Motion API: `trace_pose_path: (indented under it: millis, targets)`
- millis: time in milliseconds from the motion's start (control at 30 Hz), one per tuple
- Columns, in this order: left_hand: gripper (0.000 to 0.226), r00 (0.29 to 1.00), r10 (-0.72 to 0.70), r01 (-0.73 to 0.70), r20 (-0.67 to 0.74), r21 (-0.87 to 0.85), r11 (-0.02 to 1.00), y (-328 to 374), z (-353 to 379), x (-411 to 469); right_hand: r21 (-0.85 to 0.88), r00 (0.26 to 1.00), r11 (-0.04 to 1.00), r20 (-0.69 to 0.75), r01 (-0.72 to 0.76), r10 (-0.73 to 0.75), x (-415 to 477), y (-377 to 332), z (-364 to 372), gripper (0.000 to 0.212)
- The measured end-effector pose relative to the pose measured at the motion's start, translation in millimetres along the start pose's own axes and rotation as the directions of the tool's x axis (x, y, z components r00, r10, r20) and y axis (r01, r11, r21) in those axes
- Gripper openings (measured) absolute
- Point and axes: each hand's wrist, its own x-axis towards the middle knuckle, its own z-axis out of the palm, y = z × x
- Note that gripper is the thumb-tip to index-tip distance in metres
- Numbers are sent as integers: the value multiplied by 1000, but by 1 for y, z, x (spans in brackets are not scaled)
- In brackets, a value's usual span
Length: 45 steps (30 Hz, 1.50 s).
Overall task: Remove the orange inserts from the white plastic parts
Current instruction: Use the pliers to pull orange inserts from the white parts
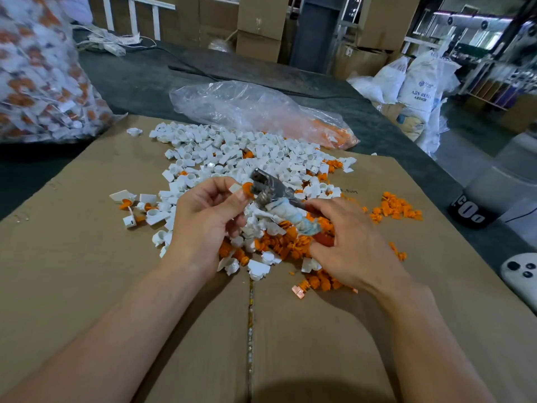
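My left hand (203, 216) pinches a small white plastic part (234, 188) with an orange insert (247, 189) showing at its end. My right hand (348, 242) grips pliers (273, 189) by their handles, one wrapped in pale cloth, one red. The metal jaws sit right at the orange insert. Beneath the hands lies a heap of white plastic parts (232, 152) on the cardboard (87, 257). Loose orange inserts (290, 242) are piled under my right hand.
A small pile of orange inserts (395, 207) lies to the right. A clear bag with orange pieces (261, 112) lies behind the heap. A big bag of unprocessed parts (37, 77) stands at left. A white device (523, 274) sits at the right edge.
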Motion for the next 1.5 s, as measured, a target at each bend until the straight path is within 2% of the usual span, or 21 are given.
trace_pose_path:
  millis: [133,233,300,400,467,600,900,1500]
  targets:
    - [14,1000,15,-15,17,17,1000,0,1,1,-37,1000,999,15,0,1,1,-2,0,66]
    - [13,999,20,-20,30,29,999,-1,0,0,-39,1000,999,25,6,-5,0,-3,-1,62]
    - [9,999,19,-20,37,28,999,-1,0,-1,-31,999,999,38,-4,6,-1,-3,-2,55]
    - [8,999,17,-18,47,26,999,-1,0,-1,14,999,1000,52,-14,13,-2,-3,-3,28]
    - [7,999,7,-8,44,36,999,-1,0,-1,23,998,1000,59,-12,10,-2,-4,-4,22]
    - [21,1000,-6,6,-1,74,997,-3,0,0,24,998,1000,63,-7,6,-3,-6,-4,13]
    - [20,999,21,-18,-35,90,996,-4,1,-3,73,999,997,42,-9,6,-3,-9,1,6]
    - [19,998,-8,14,-69,78,997,-4,2,-3,28,1000,1000,31,-9,8,-3,-11,2,4]
